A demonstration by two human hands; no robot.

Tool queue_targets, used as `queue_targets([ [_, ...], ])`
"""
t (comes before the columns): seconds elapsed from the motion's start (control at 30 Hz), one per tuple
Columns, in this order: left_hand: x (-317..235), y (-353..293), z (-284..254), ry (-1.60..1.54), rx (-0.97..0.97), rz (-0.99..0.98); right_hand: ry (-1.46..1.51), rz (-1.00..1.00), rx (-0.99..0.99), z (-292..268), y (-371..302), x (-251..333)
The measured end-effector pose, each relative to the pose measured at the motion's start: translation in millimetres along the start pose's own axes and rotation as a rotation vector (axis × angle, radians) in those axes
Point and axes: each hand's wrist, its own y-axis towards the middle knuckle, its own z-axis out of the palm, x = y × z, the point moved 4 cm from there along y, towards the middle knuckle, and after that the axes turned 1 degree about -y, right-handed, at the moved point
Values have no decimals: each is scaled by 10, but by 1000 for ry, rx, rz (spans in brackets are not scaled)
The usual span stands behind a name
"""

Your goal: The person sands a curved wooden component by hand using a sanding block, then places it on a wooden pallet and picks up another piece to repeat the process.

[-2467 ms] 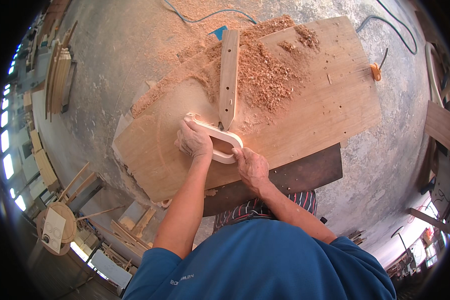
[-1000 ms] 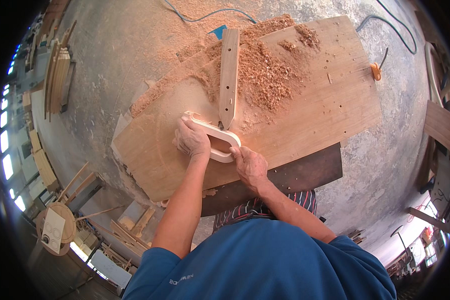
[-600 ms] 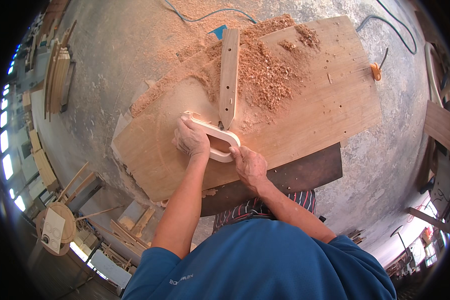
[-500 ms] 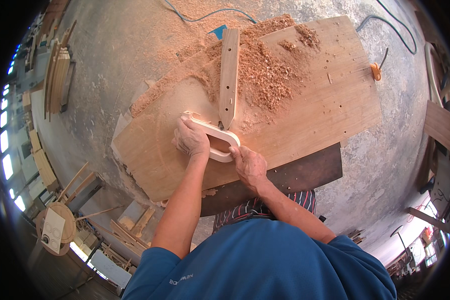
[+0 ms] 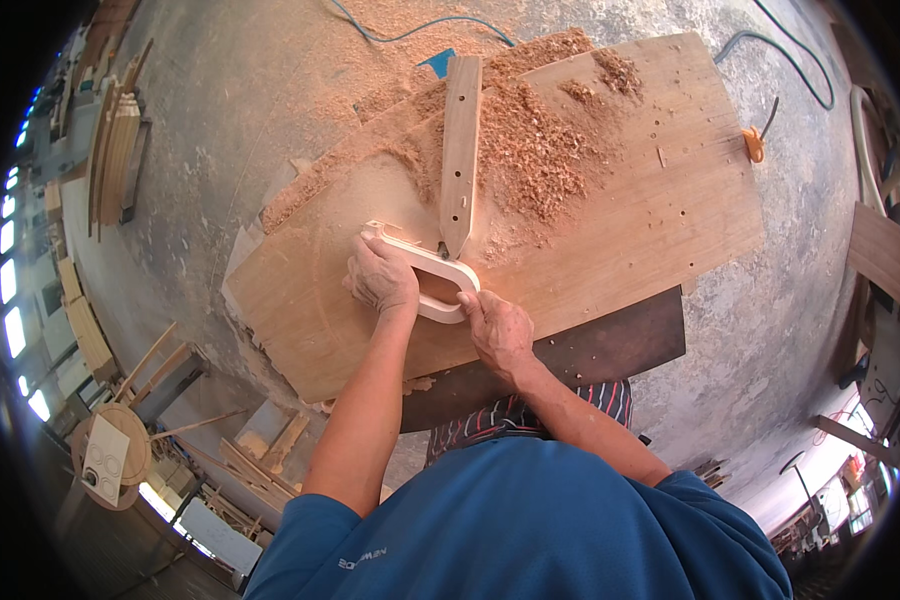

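A pale wooden frame (image 5: 454,271), shaped like a long loop with rounded ends, lies on the wooden worktop (image 5: 610,240). My left hand (image 5: 383,277) is closed over its left end, with the fingers partly hidden. At the opposite end, my right hand (image 5: 500,328) pinches the rounded edge between thumb and fingers. Against the loop's far side stands a small dark cutter bit (image 5: 443,250), right under the pointed near end of a wooden arm (image 5: 459,150) with a row of holes.
Wood shavings (image 5: 540,150) are heaped beside the arm and spill past the worktop's far edge. Cables (image 5: 440,22) run over the concrete floor, and an orange clamp-like piece (image 5: 753,145) sits at the right edge. Stacked boards (image 5: 118,150) stand at the left.
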Motion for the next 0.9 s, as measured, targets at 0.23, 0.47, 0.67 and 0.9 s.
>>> queue_targets([
  [0.23, 40, 10, 16, 4, -17, -6, -10, -2, 11, -6, 13, 37],
  [0.47, 9, 2, -16, 10, 0, -18, -11, -8, 12, -3, 38, 27],
  [0.67, 51, 21, -28, 2, 0, -42, -4, -7, 40, -8, 48, 66],
  [0.9, 68, 29, -20, -2, 15, -66, 25, -24, 34, 1, 76, 59],
])
